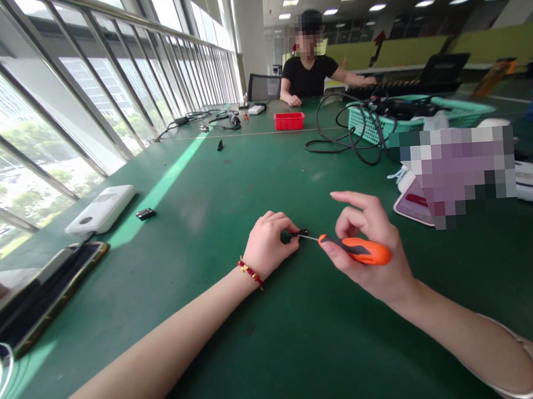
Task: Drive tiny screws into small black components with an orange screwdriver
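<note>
My left hand [269, 242] is curled into a pinch on a small black part [301, 233] just above the green table [229, 183]. My right hand [369, 247] grips an orange-handled screwdriver [357, 249], index finger raised. The screwdriver's thin metal tip points left and meets the small black part. A red bead bracelet sits on my left wrist, a silver bangle on my right forearm.
A white box [101, 208], a small black piece [145, 214] and a dark tablet [38, 298] lie at the left by the windows. A red tray [289, 121], black cables [339, 138] and a teal basket [370, 127] stand farther back. A person in black sits at the far end.
</note>
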A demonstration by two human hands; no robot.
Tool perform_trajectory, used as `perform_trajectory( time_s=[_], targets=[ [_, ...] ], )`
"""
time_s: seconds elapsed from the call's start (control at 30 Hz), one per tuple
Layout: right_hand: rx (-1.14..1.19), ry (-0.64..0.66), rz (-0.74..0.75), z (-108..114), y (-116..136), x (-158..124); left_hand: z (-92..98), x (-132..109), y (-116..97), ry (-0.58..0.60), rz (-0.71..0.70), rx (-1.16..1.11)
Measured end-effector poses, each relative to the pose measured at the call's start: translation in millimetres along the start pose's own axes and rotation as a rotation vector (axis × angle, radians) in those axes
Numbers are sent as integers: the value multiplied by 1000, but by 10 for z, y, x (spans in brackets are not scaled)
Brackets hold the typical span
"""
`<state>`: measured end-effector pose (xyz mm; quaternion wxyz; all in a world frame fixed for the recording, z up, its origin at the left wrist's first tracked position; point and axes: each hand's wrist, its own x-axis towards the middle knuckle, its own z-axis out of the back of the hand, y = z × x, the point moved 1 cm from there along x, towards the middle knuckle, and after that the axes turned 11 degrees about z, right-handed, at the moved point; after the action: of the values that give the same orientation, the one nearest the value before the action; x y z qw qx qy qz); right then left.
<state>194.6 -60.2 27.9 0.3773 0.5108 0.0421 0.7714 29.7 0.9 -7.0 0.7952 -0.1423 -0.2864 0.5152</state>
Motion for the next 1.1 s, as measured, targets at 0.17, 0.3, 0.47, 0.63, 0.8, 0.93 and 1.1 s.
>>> perform_trajectory(
  time_s=[0.17,0.3,0.47,0.63,0.8,0.93,1.1],
  targets=[
    [15,37,51,8,55,-6,1,3,-1,-3,7,24],
    [14,-91,100,-11,34,1,4,0,0,-7,2,43],
    [-3,-24,21,-17,16,-20,4,6,-1,0,3,38],
    [-12,54,64,-2,57,-24,-3,7,5,2,11,45],
    [18,-114,105,-30,16,-18,-7,4,12,-2,0,52],
    [19,-50,29,-32,6,-29,1,8,2,-2,5,56],
    [-26,34,59,-1,60,-17,7,10,-6,5,21,61]
  ],
)
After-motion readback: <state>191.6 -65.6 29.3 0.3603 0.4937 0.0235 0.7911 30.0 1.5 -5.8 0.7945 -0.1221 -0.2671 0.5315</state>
